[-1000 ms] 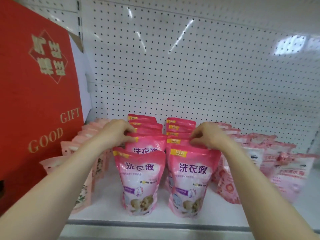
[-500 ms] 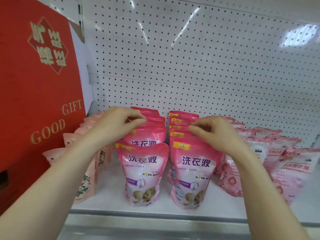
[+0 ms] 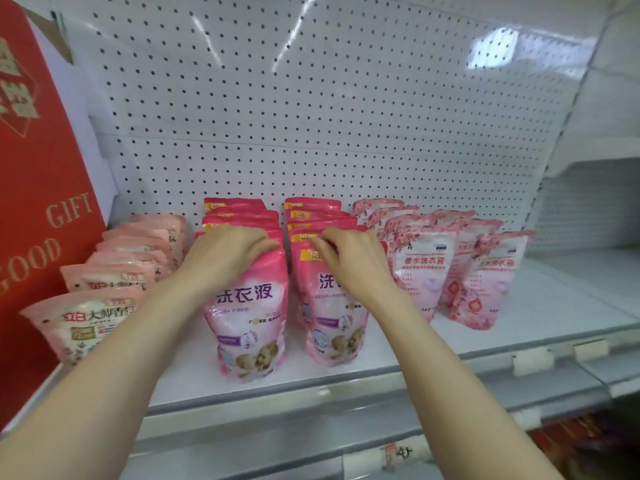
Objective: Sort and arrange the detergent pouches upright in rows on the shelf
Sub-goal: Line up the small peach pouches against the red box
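Note:
Two rows of bright pink detergent pouches stand upright on the white shelf, running front to back. My left hand grips the top of the front pouch of the left row. My right hand rests on the top of the front pouch of the right row, with its fingers pinching the pouch's upper edge. A row of pale pink pouches stands to the left. Pink-and-white flowered pouches stand in two rows to the right.
A tall red gift box with gold lettering stands against the shelf's left end. White pegboard forms the back wall. Bare shelf lies to the right of the flowered pouches. Price-tag holders line the shelf's front rail.
Both hands have come forward from the pouches behind onto the tops of the two front pouches. The view has shifted, showing more of the shelf on the right.

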{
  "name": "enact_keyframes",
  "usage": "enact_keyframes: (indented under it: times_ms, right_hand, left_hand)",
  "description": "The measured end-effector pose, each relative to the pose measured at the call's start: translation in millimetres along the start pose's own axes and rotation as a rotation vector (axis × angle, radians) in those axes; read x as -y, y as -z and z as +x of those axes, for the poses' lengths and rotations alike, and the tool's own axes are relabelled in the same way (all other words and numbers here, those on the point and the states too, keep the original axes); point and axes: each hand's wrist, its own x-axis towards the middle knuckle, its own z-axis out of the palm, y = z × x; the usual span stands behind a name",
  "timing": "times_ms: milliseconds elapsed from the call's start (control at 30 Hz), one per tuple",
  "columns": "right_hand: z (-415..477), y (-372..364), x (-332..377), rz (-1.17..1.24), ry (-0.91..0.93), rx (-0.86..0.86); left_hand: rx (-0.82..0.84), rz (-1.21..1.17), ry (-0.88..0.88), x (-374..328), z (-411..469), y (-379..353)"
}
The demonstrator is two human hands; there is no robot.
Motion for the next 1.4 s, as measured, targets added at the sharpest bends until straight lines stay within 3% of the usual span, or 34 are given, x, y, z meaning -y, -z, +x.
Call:
enact_keyframes:
  times_ms: [100,200,300,433,567,700,833,933,1033,1400]
  right_hand:
    - [-1.2,2.6,-0.2,-0.028,0.030,-0.001]
    - [-10.0,5.8,-6.7,-0.032,0.047,0.016]
    - [-24.9,13.8,-28.2,0.006,0.060,-0.082]
    - [-44.8,36.7,-88.2,0.058,0.004,-0.204]
    - [-54.5,77.0,-172.5,0.033,-0.120,-0.241]
    - [-48.4,116.9,-252.4,-0.068,-0.206,-0.052]
    - [-43.9,120.9,-309.9,-0.095,-0.119,0.133]
    - [-36.0,112.9,-329.2,-0.082,-0.031,0.103]
    - [-31.5,108.0,-333.2,-0.012,0.004,0.086]
    - [-31.2,108.2,-338.0,0.202,0.060,0.093]
  left_hand:
    - [-0.012,-0.020,-0.021,5.6,2.9,1.1]
    - [-0.141,0.059,-0.062,0.1,-4.1,-1.5]
    - [-0.274,0.038,-0.069,-11.2,-12.0,-3.0]
    - [-0.426,0.049,-0.093,-51.8,-12.1,-4.4]
    - [-0.501,0.041,-0.235,-125.2,16.2,-23.8]
    - [-0.333,-0.006,-0.240,-190.9,69.0,-70.0]
    - [-0.166,0.115,-0.163,-232.8,118.1,-126.6]
    - [-0.152,0.144,-0.045,-243.0,131.9,-142.0]
    - [-0.151,0.017,0.019,-244.3,135.4,-142.9]
    - [-0.121,-0.002,-0.044,-254.0,123.3,-132.5]
